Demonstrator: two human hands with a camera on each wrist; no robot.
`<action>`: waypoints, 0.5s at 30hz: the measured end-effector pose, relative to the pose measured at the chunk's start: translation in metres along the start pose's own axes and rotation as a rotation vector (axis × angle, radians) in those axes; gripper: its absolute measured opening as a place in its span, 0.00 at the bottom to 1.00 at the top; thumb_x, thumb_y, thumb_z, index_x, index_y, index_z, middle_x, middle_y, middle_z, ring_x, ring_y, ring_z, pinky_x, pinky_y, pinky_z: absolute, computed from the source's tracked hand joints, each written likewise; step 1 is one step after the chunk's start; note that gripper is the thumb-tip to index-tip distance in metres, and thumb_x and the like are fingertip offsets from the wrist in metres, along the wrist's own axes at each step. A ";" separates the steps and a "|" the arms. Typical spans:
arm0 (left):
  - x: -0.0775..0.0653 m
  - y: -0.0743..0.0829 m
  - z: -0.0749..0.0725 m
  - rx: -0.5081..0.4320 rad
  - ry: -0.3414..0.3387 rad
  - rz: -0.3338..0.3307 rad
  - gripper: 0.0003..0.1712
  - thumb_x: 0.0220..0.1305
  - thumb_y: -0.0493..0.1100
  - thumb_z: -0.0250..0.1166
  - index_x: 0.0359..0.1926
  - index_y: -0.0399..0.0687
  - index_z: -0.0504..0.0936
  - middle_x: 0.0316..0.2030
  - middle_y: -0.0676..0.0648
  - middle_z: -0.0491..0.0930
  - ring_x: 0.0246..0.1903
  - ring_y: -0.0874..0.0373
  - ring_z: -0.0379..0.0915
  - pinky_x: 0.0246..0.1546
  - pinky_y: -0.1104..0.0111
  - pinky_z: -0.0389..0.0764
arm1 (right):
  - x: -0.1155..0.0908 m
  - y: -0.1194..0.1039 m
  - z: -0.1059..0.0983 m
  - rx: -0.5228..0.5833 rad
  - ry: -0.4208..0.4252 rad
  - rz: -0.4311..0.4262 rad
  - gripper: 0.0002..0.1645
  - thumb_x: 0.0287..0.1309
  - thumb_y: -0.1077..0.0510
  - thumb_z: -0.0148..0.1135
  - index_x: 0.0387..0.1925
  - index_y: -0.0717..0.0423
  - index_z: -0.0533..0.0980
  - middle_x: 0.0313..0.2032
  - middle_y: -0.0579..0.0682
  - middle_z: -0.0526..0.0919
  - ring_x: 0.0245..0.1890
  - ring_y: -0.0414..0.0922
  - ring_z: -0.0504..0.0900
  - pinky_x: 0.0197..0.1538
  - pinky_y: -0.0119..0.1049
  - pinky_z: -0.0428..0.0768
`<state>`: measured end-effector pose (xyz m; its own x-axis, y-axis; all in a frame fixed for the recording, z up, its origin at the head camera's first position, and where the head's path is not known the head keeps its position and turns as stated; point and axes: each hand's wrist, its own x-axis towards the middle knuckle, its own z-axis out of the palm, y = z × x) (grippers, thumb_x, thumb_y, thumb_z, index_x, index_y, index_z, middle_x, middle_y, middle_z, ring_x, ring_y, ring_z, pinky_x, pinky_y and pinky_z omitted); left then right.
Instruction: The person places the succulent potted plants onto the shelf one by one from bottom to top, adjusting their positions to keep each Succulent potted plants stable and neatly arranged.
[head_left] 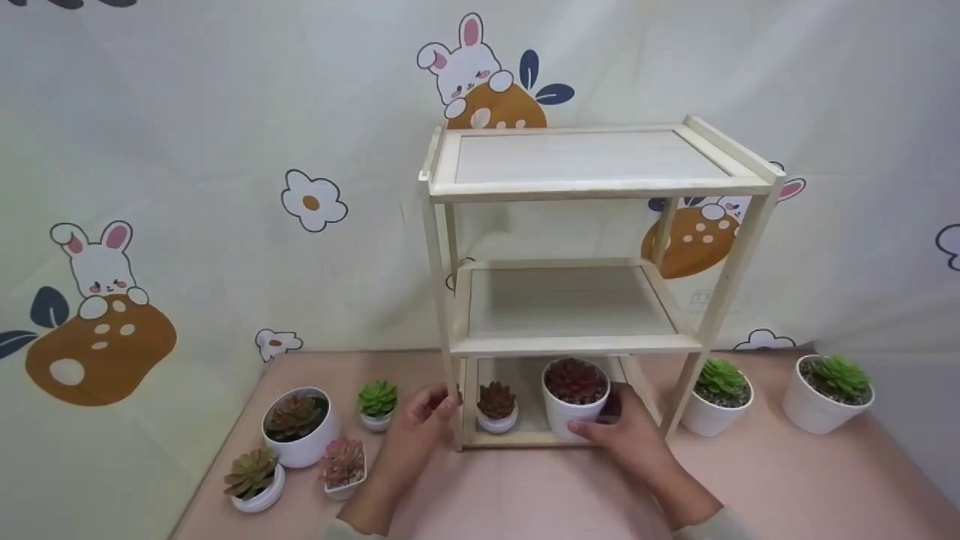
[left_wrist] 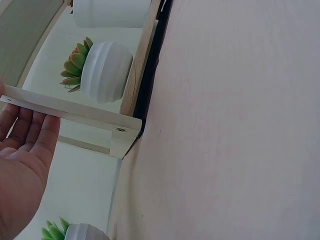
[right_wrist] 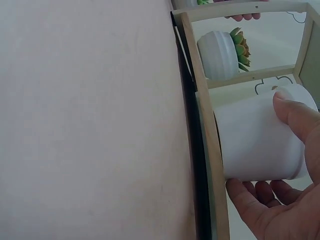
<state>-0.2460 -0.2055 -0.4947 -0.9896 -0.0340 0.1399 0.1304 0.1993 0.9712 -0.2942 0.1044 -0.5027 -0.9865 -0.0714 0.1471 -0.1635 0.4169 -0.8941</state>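
A three-tier wooden shelf (head_left: 577,344) stands on the pink tabletop. On its bottom tier, my right hand (head_left: 634,435) grips a white pot (right_wrist: 265,135) holding a dark red succulent (head_left: 576,381), thumb on one side and fingers on the other. The pot is upright near the tier's front edge. My left hand (head_left: 421,429) holds the front left post (left_wrist: 75,111) of the shelf, its fingers (left_wrist: 46,135) against the post. Between the two hands, a small ribbed white pot (left_wrist: 106,72) with a brownish-green succulent (head_left: 496,400) sits on the same tier.
Left of the shelf stand several potted succulents: a green one (head_left: 377,397), a large round pot (head_left: 304,442), a pink one (head_left: 344,463) and an olive one (head_left: 251,474). Two white pots with green succulents (head_left: 721,376) (head_left: 841,375) stand at right. A bunny-print cloth (head_left: 360,277) hangs behind.
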 end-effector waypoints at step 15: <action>-0.001 0.002 0.000 0.012 0.008 0.006 0.21 0.68 0.54 0.59 0.55 0.48 0.77 0.52 0.44 0.79 0.56 0.54 0.73 0.57 0.60 0.75 | 0.001 -0.002 0.004 -0.081 -0.007 0.021 0.36 0.42 0.52 0.78 0.50 0.63 0.71 0.43 0.55 0.79 0.46 0.47 0.78 0.53 0.41 0.76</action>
<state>-0.2449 -0.2055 -0.4930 -0.9882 -0.0409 0.1478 0.1360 0.2116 0.9679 -0.2951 0.0998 -0.5030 -0.9898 -0.0676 0.1252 -0.1423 0.4900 -0.8600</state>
